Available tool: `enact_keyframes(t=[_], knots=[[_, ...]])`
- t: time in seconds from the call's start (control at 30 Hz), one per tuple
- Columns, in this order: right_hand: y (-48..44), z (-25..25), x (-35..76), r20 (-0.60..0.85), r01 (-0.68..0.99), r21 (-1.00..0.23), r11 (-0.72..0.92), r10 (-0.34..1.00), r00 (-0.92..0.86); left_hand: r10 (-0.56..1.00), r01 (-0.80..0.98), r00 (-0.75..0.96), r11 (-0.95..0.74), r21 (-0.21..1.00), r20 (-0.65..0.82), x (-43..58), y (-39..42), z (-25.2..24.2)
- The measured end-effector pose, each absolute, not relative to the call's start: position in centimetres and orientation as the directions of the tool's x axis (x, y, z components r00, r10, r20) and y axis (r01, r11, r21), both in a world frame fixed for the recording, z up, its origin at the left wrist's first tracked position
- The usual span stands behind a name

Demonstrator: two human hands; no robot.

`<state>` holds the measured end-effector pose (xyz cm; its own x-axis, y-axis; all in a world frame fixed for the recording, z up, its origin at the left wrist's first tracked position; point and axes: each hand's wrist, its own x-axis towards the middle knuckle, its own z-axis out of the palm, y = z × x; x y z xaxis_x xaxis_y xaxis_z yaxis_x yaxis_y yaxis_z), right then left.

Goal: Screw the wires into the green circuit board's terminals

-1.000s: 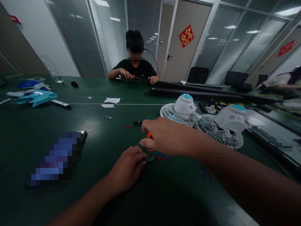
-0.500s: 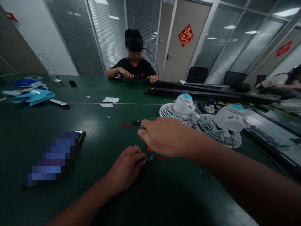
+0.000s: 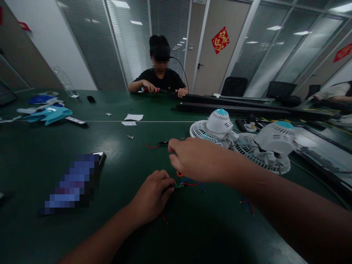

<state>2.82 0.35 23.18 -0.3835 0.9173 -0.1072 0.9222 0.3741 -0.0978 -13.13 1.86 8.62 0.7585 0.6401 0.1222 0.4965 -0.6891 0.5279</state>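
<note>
A small green circuit board (image 3: 179,186) with wires lies low over the green table, its left end pinched in my left hand (image 3: 154,196). Red and blue wires (image 3: 192,183) run from it to the right. Above and just beyond the board is my right hand (image 3: 187,157), its fingers curled together. Whatever sits in that grip is hidden behind the hand; a bit of orange (image 3: 179,173) shows just below it. A short red wire (image 3: 165,219) sticks out under my left hand. Past my right fingertips lies a small black piece (image 3: 163,143) with a red lead.
Two white fan units (image 3: 220,124) stand to the right behind my right arm. A phone (image 3: 74,183) lies at left. Loose wires (image 3: 247,206) rest right of the board. Across the table a person (image 3: 162,79) holds a red and black tool by long black bars (image 3: 233,108).
The whole view has shifted slightly, so things appear a little further right. Both hands keep nearly the same pose around the circuit board.
</note>
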Motion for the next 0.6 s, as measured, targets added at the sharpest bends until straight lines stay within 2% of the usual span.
enact_keyframes(t=[0.6], knots=[[0.19, 23.22, 3.16, -0.124, 0.924, -0.138, 0.358, 0.919, -0.375, 0.641, 0.498, 0.759, -0.685, 0.533, 0.115, -13.15, 1.79, 8.74]])
